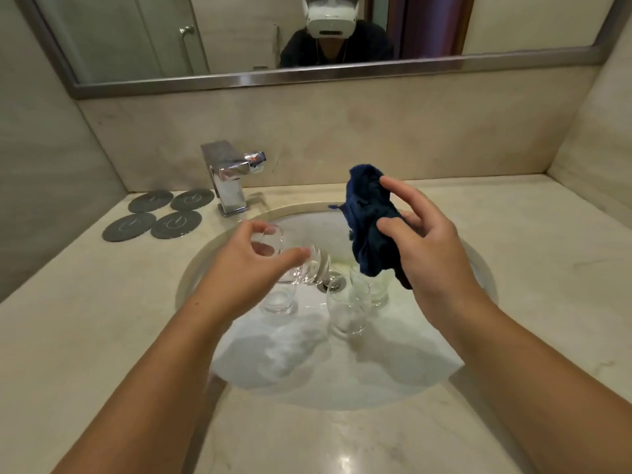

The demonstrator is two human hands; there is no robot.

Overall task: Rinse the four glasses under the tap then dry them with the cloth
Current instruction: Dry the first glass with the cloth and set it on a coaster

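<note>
Left hand (260,258): fingers curl round a tilted glass (302,265), just left of the drain (330,282).
Right hand (427,241): pinches the bunched blue cloth (369,227), right of the drain.
Other glasses (349,313): three stand upright around the drain.
Advice: likely drying; feed the cloth inside, turn the wet glass, grip firmly.

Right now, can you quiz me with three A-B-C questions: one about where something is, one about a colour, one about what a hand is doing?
1. Where are the grey coasters? A on the floor; B on the counter, left of the tap; C on a shelf.
2. What colour is the cloth? A dark blue; B red; C white.
3. What is the left hand doing? A waving; B lying flat; C holding a tilted glass.
Answers: 1 B, they lie beside the tap. 2 A, dark blue in the right hand. 3 C, it grips the leaning glass.
</note>
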